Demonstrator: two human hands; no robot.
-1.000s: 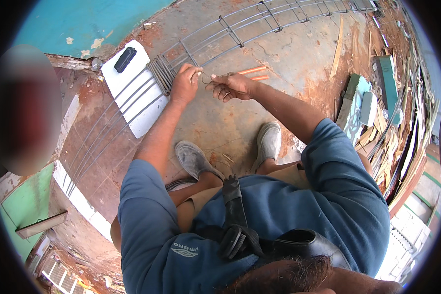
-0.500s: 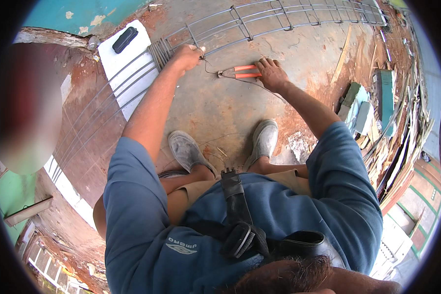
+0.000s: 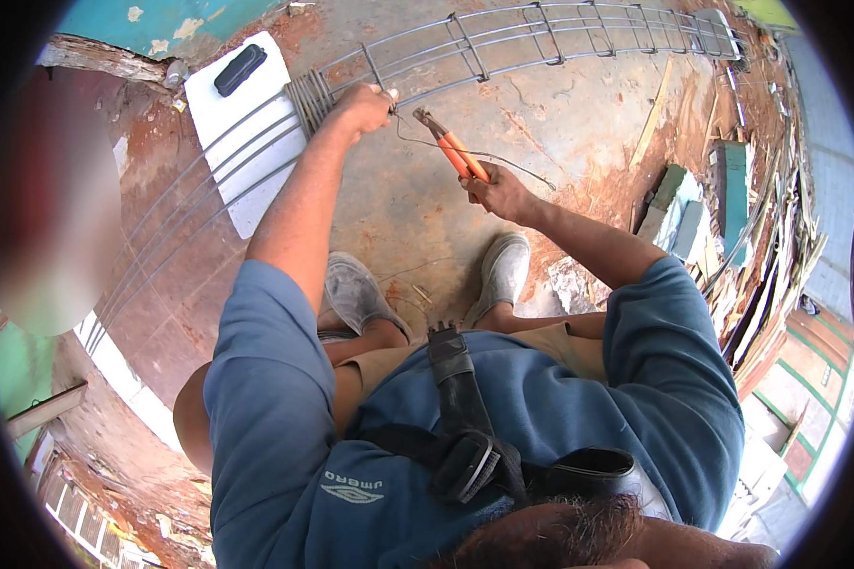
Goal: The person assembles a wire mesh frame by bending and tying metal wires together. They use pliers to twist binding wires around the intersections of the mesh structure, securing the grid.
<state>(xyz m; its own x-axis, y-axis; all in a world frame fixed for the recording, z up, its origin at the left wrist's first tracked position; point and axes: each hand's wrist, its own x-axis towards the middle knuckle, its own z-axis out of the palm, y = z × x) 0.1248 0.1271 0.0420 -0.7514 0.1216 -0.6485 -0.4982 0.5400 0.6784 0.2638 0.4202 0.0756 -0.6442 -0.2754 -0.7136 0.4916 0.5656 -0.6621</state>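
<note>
Rebar fills the top of this downward view: a long cage of steel rods (image 3: 541, 43) lies on a rust-stained concrete floor (image 3: 399, 199), curving away with the lens. A person crouches over it in a blue shirt and grey shoes. Their left hand (image 3: 365, 104) is closed around a rod of the cage, just beside a tight bundle of stirrups (image 3: 308, 100), and appears to pinch the end of a thin tie wire (image 3: 465, 152) there. Their right hand (image 3: 498, 190) grips the orange handles of a pair of pliers (image 3: 451, 147), whose jaws point up toward the left hand and sit close to the wire without clearly biting it. A white board (image 3: 237, 133) with a small black object (image 3: 240, 69) on it lies under the near end of the cage. Scrap wood and boards (image 3: 721, 180) pile up at the right. The loose wire looks springy, so it could whip or slip out of the pliers if pulled at an angle, and the pliers' tip is near the left hand's fingers, which risks a nip. Whether the wire is already wrapped round the rod is too fine to see, and the left fingertips are hidden behind the hand. A blurred shape covers the left edge.
</note>
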